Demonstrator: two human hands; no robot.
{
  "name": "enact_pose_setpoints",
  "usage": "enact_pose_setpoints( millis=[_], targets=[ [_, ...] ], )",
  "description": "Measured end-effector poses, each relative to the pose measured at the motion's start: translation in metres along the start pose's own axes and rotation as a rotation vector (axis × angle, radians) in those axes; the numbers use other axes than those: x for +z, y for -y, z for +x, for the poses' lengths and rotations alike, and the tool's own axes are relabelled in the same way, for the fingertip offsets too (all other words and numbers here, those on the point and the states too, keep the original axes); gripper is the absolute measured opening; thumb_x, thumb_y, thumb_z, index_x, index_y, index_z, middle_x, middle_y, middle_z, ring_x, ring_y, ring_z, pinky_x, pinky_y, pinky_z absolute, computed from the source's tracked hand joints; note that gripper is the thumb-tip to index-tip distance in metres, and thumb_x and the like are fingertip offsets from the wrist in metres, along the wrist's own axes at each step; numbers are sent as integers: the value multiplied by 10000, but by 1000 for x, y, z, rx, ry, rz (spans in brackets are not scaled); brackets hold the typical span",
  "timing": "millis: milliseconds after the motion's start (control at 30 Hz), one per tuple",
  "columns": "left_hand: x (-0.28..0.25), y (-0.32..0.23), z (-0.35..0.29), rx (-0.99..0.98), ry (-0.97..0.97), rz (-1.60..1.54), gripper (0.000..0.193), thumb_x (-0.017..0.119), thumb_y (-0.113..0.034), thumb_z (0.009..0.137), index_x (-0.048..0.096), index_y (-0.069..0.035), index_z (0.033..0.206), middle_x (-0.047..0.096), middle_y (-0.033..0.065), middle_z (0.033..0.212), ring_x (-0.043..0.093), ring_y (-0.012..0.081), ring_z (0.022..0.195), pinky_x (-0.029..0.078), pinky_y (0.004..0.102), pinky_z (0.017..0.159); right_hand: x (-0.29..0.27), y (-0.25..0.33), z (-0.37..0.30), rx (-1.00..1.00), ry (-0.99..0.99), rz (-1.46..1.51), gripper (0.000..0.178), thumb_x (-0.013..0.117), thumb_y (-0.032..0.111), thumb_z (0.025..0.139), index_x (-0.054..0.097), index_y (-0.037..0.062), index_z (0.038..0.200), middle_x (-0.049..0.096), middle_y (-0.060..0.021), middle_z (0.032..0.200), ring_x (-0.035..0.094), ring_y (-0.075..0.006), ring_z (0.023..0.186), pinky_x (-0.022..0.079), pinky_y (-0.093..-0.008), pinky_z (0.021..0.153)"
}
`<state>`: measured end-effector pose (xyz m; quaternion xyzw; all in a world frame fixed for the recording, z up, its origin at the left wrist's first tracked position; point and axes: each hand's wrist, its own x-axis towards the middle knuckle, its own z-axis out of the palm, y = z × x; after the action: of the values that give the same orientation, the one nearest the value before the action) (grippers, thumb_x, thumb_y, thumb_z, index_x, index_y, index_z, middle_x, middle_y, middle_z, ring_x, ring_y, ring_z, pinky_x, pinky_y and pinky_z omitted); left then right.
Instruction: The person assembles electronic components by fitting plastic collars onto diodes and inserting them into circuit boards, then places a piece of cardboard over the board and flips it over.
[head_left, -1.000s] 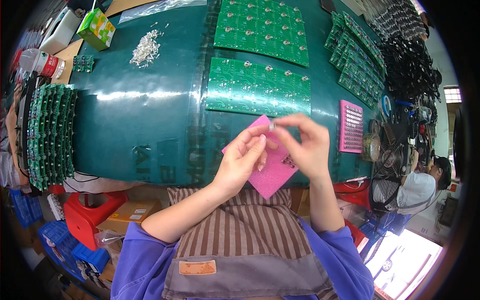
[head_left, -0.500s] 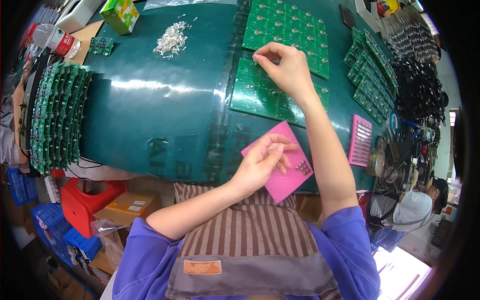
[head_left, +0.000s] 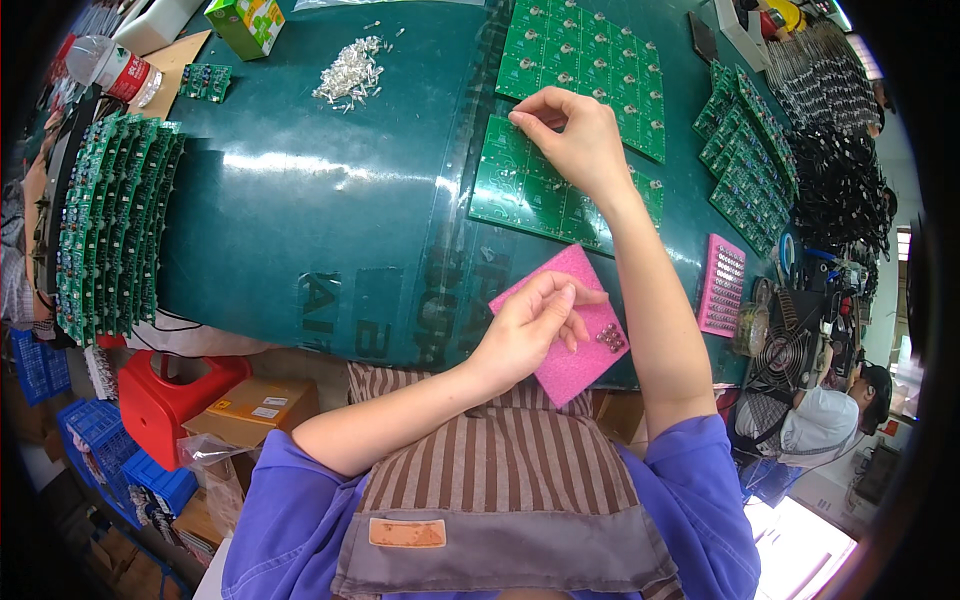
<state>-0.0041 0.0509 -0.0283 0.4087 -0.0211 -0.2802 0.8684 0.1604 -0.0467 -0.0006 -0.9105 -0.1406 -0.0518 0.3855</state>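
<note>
Nearest the lap, the left hand (head_left: 540, 318) is hovering half-curled over a pink foam sheet (head_left: 570, 375); whether it is holding anything, I cannot tell. At four o'clock from it, a small cluster of dark metal parts (head_left: 610, 337) is sitting on the foam, waiting unused.

At twelve o'clock, the right hand (head_left: 578, 140) is reaching over the lower green board (head_left: 515, 190), thumb and forefinger pinching narrow at its eleven o'clock corner; whether a part is between them, I cannot tell. That board is looking only partly done: its near left is showing no metal parts, one part (head_left: 655, 184) is standing by its two o'clock edge, and the hand and forearm are hiding much else.

Beyond, at twelve o'clock on the worktop (head_left: 290, 230), the upper green board (head_left: 582, 65) is carrying metal parts in repeating rows, apparently further along, though its far edge is running out of view. Farther out at eleven o'clock, a heap of white pieces (head_left: 349, 74) is lying apart.
</note>
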Motion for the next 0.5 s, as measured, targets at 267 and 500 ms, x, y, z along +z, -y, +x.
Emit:
enact_pose_setpoints(
  millis=[267, 500],
  targets=[
    [2, -3, -2, -68, -24, -29, 276, 409, -247, 977, 568, -22, 986, 532, -3, 779, 464, 55, 648, 398, 191, 610, 7, -1, -5, -50, -72, 26, 107, 680, 111, 766, 656, 15, 807, 672, -107, 753, 662, -189, 700, 515, -295, 661],
    [3, -9, -3, -80, -9, 2, 284, 427, -236, 972, 587, -12, 1040, 469, -28, 723, 438, 49, 644, 382, 189, 599, 11, 0, -9, -33, -103, 40, 127, 692, 110, 756, 628, 3, 783, 665, -104, 735, 657, -194, 678, 512, -292, 641]
  ],
)
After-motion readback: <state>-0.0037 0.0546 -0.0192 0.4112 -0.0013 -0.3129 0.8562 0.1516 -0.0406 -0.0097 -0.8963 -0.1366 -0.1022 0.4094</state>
